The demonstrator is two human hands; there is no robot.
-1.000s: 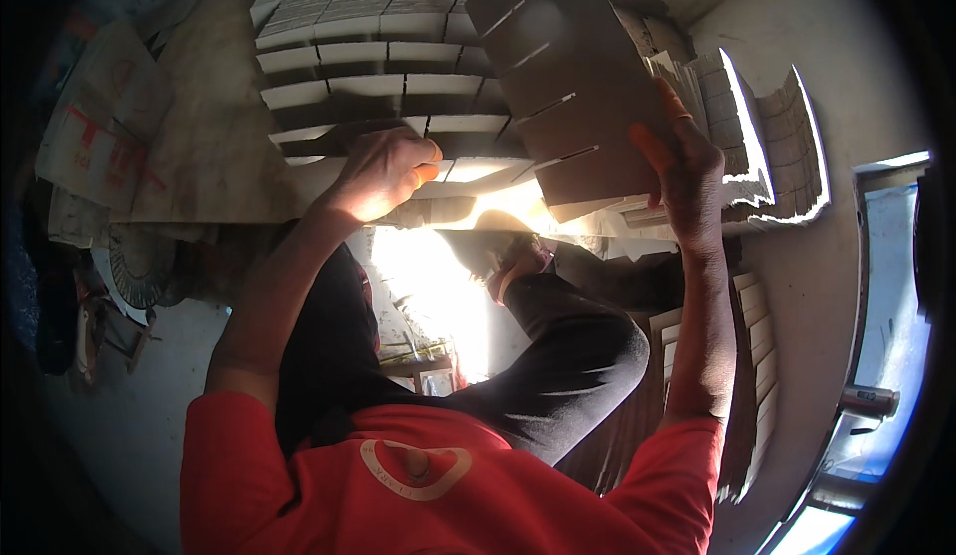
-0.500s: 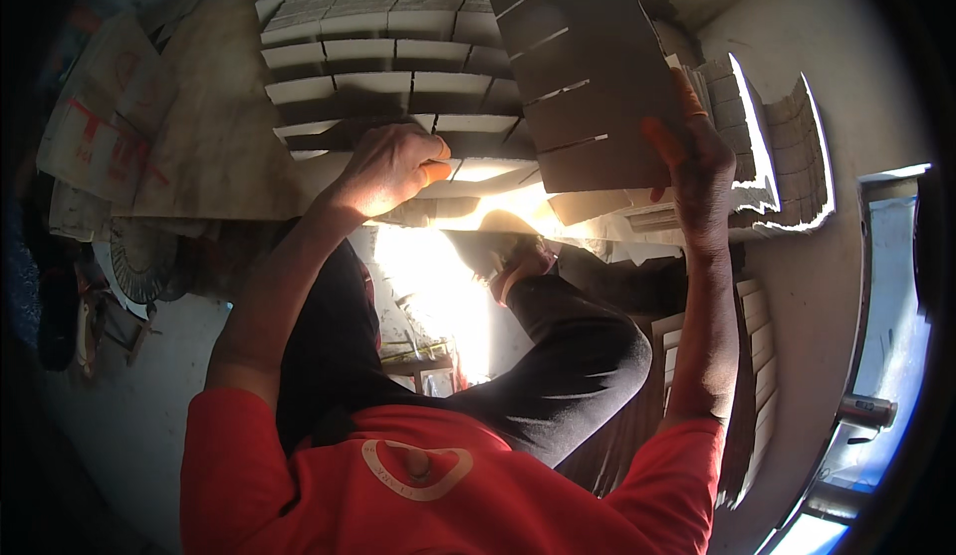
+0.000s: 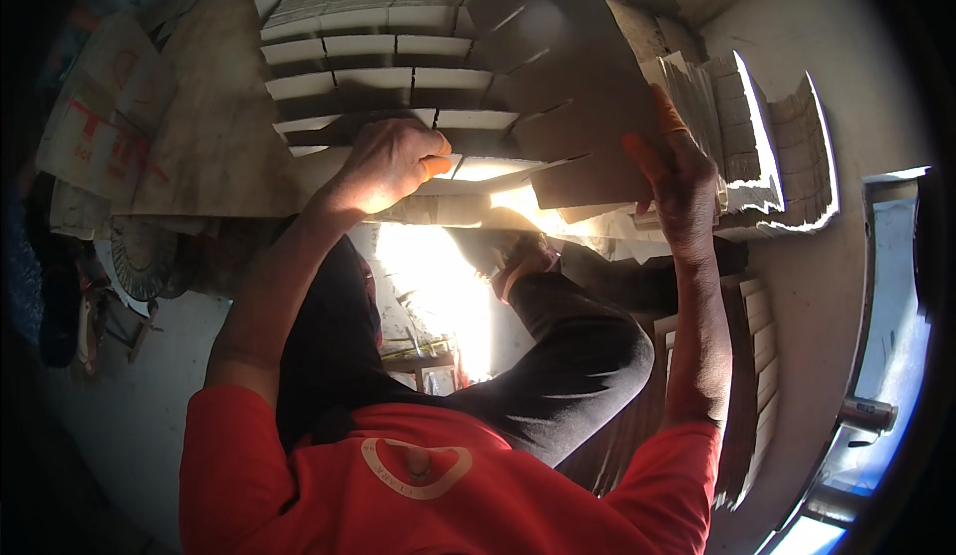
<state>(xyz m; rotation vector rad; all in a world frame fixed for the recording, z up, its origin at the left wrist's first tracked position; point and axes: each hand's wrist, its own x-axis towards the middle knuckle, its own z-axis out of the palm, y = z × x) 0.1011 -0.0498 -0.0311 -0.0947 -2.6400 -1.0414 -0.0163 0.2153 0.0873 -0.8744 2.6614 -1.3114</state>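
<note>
My right hand (image 3: 680,172), with orange covers on its fingertips, grips the right edge of a grey-brown cardboard sheet (image 3: 588,107). Several narrow slots run into the sheet's left side. It is tilted, and its left edge overlaps the right end of a cardboard divider grid (image 3: 398,79) made of pale crossed strips. At the grid's near side, my left hand (image 3: 393,165) is closed in a pinch, orange covers on thumb and forefinger, on the nearest cardboard strip (image 3: 488,169). Just where the slots and strips meet is hard to see in the shadow.
Stacks of slotted cardboard (image 3: 752,147) stand at the right end of the table, by the wall. A printed carton (image 3: 105,107) sits at the left. More cardboard pieces (image 3: 757,356) are piled low beside my right arm. Bright sunlight glares on the floor below the table edge.
My right hand has moved the cardboard sheet slightly left and toward me, so it overlaps more of the grid. My left hand stays nearly in place.
</note>
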